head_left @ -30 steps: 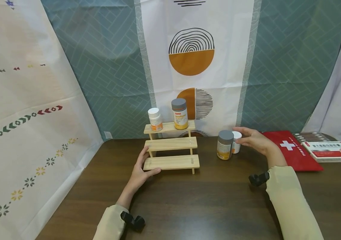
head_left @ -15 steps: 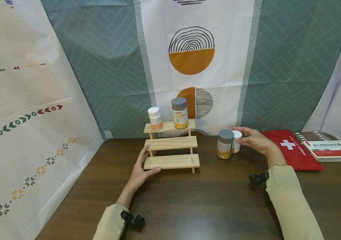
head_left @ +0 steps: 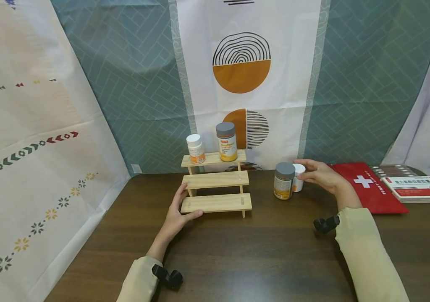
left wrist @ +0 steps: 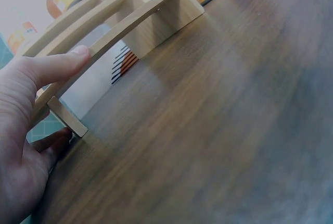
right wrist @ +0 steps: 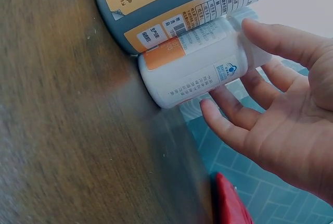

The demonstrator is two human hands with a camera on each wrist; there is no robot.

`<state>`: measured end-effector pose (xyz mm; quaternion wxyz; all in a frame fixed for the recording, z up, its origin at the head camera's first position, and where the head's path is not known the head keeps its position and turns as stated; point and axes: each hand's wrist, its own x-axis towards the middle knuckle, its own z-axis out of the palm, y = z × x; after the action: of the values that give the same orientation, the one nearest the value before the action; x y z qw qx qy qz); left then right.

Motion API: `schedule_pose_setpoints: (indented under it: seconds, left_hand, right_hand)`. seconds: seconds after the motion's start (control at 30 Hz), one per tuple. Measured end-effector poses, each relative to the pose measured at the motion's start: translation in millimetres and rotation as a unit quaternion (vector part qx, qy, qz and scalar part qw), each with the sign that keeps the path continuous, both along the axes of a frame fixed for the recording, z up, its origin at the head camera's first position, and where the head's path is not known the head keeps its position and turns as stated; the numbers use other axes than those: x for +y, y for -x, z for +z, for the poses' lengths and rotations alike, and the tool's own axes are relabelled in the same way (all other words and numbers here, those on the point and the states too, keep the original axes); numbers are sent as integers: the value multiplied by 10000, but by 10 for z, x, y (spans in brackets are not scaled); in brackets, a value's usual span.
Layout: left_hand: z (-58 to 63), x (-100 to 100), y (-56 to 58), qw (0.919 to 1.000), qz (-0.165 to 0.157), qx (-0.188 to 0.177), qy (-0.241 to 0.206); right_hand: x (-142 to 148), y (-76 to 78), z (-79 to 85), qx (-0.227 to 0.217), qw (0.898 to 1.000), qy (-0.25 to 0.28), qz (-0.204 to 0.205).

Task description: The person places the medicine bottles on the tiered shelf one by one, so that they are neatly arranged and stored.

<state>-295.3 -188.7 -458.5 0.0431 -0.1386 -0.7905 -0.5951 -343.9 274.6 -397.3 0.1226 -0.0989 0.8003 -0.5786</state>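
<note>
My left hand (head_left: 173, 218) grips the left end of a three-step wooden display rack (head_left: 216, 203). In the left wrist view the thumb (left wrist: 67, 66) lies on the lowest step's edge, with other fingers behind the end support. My right hand (head_left: 322, 179) holds a small white pill bottle (head_left: 298, 180) upright on the table. In the right wrist view, thumb and fingers are around the cap end of that white bottle (right wrist: 192, 62). A grey-lidded supplement jar (head_left: 284, 182) stands right beside it. On the top step are another white bottle (head_left: 195, 149) and another grey-lidded jar (head_left: 226, 142).
A red first aid kit pouch (head_left: 366, 188) lies to the right of my right hand. Beyond it are a white and red box (head_left: 419, 188) and a dark item with a striped edge (head_left: 394, 172). Cloth hangings (head_left: 143, 84) close off the back of the dark wooden table (head_left: 260, 260).
</note>
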Motion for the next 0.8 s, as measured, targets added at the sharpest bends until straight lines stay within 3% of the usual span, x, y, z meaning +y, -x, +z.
schedule_pose_setpoints:
  seconds: [0.33, 0.8]
  left_hand:
    - [-5, -5, 12, 10000, 30, 30, 48]
    - [-7, -11, 3, 9999, 53, 11, 88]
  right_hand:
    - [-1, -17, 28, 80, 9998, -150, -55]
    - [7, -12, 39, 185, 9976, -130, -647]
